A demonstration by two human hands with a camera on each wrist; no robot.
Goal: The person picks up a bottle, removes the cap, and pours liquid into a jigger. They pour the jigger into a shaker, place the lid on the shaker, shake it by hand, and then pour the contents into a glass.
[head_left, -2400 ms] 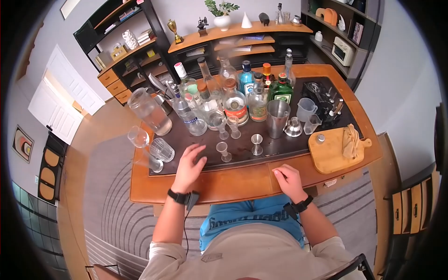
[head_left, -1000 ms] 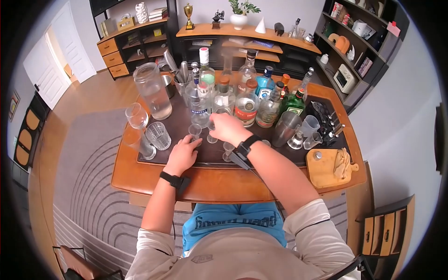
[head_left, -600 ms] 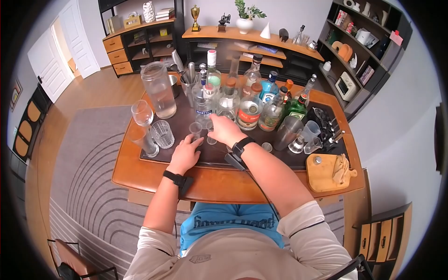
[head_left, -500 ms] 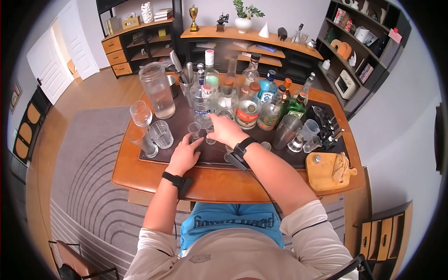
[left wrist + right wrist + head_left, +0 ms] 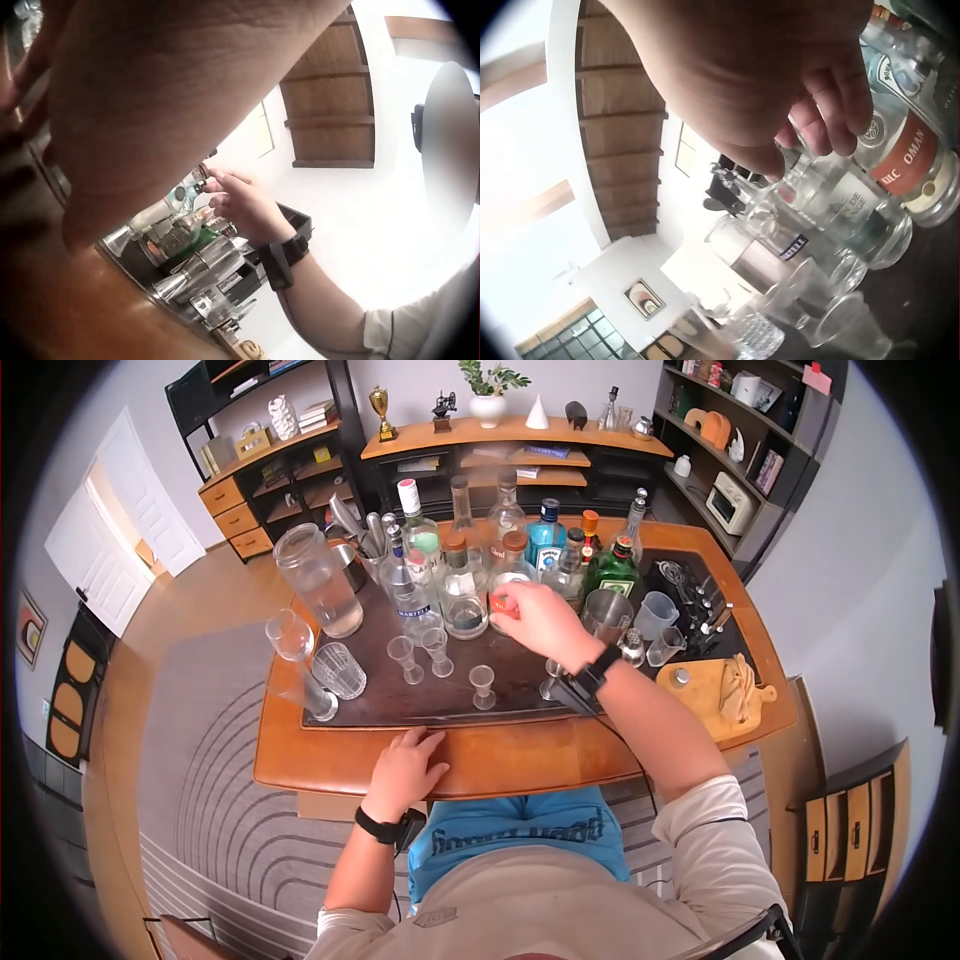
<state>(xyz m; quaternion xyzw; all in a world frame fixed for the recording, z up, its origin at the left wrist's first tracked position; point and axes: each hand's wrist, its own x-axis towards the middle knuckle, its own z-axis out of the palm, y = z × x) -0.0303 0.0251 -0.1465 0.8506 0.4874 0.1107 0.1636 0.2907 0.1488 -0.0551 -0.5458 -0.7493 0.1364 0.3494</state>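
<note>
My right hand (image 5: 545, 622) is raised among the bottles, fingers loosely bent and thumb apart, overlapping the red-label bottle (image 5: 907, 161). Beside it stands a clear cork-topped bottle (image 5: 465, 600); in the right wrist view the fingertips are close to its neck. Nothing shows in that hand. My left hand (image 5: 402, 775) rests on the wooden front edge of the table, fingers relaxed. Two clear hourglass-shaped jiggers (image 5: 436, 652) stand side by side near the Martell bottle (image 5: 408, 595), and a third clear jigger (image 5: 482, 687) stands nearer the front. The right wrist partly hides a metal jigger (image 5: 549, 682).
At the left are a water pitcher (image 5: 320, 582), a cut-glass tumbler (image 5: 338, 672) and a stemmed glass (image 5: 290, 636). A metal shaker (image 5: 606, 615), clear measuring cups (image 5: 656, 616) and a cutting board (image 5: 700, 695) with a cloth (image 5: 738, 690) stand right. More bottles line the back.
Both hands have left the two clear jiggers, which now stand together at the left. My left hand has drawn back to the table edge; the right has moved rightward and up to the bottles.
</note>
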